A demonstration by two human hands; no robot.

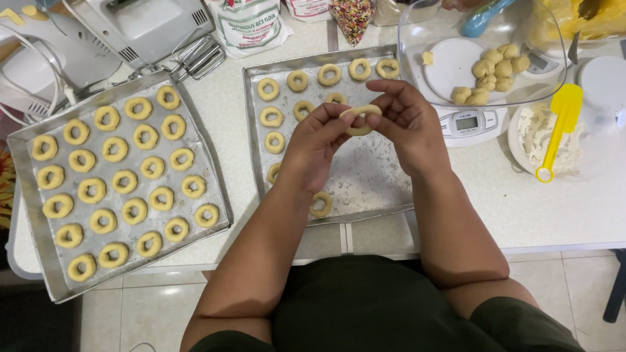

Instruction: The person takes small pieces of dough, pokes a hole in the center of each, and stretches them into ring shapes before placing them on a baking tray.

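Head view: left hand (317, 135) and right hand (399, 112) pinching one dough ring (360, 120) above the half-filled tray (378, 189); even, light pressure advisable to keep it round.

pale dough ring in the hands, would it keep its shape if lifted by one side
Probably not: the pale dough ring looks soft and thin, and both the left hand and right hand support it. It likely sags or stretches. It seems light, like the small rings on the metal baking tray.
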